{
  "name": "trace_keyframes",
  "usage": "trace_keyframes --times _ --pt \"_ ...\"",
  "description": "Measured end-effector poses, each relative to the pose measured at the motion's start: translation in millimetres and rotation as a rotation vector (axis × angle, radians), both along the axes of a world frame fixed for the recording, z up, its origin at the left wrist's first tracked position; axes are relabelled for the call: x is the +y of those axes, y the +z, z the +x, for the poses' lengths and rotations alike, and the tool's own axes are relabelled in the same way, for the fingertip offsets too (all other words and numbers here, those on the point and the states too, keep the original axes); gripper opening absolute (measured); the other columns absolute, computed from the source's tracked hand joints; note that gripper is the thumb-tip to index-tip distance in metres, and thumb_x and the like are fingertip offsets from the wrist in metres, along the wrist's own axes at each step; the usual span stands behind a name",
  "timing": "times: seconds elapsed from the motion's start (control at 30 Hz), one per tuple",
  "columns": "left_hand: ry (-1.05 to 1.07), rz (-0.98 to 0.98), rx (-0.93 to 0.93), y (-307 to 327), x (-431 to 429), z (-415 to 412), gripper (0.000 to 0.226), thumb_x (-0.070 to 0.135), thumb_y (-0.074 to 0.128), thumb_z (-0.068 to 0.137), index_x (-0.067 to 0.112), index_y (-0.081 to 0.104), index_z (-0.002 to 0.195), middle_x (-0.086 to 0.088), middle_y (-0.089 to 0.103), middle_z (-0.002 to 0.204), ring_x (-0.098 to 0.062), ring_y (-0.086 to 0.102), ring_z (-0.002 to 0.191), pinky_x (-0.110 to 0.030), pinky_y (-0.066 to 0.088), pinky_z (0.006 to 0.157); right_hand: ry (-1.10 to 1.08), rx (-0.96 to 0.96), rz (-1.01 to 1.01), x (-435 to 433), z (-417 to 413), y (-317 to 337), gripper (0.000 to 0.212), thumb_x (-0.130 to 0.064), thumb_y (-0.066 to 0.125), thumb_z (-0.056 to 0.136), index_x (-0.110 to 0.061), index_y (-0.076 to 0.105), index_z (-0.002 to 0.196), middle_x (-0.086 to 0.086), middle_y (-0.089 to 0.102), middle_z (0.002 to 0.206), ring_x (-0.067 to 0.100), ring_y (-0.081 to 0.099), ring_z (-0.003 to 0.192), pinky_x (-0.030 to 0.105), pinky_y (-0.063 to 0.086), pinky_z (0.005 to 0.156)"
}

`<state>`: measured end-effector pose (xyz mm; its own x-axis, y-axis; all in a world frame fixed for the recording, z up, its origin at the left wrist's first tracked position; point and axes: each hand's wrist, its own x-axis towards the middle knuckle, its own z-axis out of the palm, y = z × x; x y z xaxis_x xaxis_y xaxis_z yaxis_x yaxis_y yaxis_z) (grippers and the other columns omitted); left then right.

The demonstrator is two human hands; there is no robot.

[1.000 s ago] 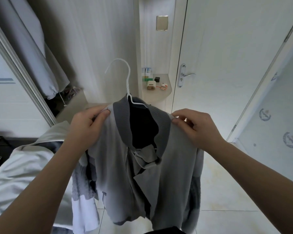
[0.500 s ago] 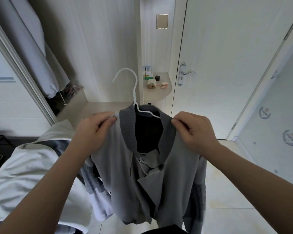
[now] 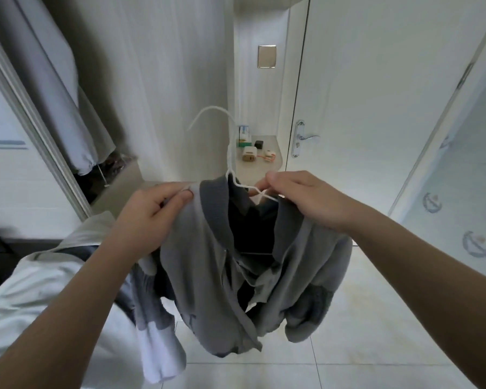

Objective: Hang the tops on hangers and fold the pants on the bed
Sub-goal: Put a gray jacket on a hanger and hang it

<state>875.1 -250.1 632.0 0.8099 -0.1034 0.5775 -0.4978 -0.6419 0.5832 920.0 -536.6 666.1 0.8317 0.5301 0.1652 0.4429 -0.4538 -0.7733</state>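
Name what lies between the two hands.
In the head view, the collar of the grey jacket and the white hanger lie between left hand and right hand.

A person's left hand (image 3: pixel 149 211) pinches the left shoulder of a grey top (image 3: pixel 208 262) on a white hanger (image 3: pixel 229 158), while the right hand (image 3: pixel 306 197) grips the collar's right side at the hanger's arm. A white garment (image 3: pixel 40 290) drapes at near left. Far behind, a shelf (image 3: pixel 275 164) of small items adjoins a closed door (image 3: pixel 376 94) above the tiled floor (image 3: pixel 362 304).

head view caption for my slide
Left hand and right hand hold a grey jacket at the shoulders on a white hanger near a closed door.
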Motion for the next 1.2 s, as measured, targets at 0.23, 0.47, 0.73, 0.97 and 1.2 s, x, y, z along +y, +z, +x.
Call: trace_keyframes --times 0.23,0.47,0.73,0.97,1.2 --pt "0.118 -0.038 -0.016 -11 4 7 0.026 0.024 0.05 0.102 0.015 0.062 0.081 0.001 0.061 0.074 -0.013 0.058 0.077 -0.02 0.04 0.071 -0.026 -0.306 0.003 9 -7 2 0.021 -0.016 0.054 0.102 -0.026 0.063 0.086 -0.023 0.059 0.072 -0.002 0.054 0.07 0.012 0.038 0.067" --pt "0.363 0.163 -0.087 -3 22 9 0.035 0.024 0.043 0.102 0.011 0.075 0.107 -0.005 0.072 0.111 -0.03 0.062 0.11 -0.049 0.044 0.099 -0.021 -0.398 -0.075 9 -11 9 0.02 -0.016 0.043 0.105 -0.011 0.054 0.089 0.002 0.055 0.088 0.015 0.051 0.083 0.024 0.041 0.074" --pt "0.214 0.149 -0.06 -16 -12 19 0.024 0.023 0.042 0.105 0.011 0.063 0.104 0.0 0.062 0.094 -0.026 0.059 0.09 -0.036 0.042 0.077 0.003 -0.292 -0.024 19 2 18 0.015 -0.018 0.055 0.101 -0.016 0.066 0.09 -0.008 0.062 0.087 0.005 0.055 0.083 0.02 0.042 0.078" --pt "0.307 0.104 -0.15 1 -2 44 0.017 0.017 0.049 0.104 0.011 0.063 0.096 -0.003 0.062 0.085 -0.025 0.057 0.082 -0.036 0.039 0.073 -0.057 -0.226 -0.133 -26 11 3 0.027 -0.032 0.049 0.103 -0.018 0.059 0.081 0.001 0.058 0.076 0.016 0.053 0.074 0.025 0.04 0.069" --pt "0.434 0.189 -0.124 18 1 97 0.024 0.028 0.043 0.105 0.02 0.066 0.107 0.001 0.067 0.102 -0.032 0.057 0.1 -0.047 0.043 0.089 -0.015 -0.136 -0.075 -1 31 14 0.031 -0.025 0.045 0.105 -0.023 0.048 0.075 -0.007 0.049 0.07 0.006 0.046 0.067 0.03 0.038 0.067"
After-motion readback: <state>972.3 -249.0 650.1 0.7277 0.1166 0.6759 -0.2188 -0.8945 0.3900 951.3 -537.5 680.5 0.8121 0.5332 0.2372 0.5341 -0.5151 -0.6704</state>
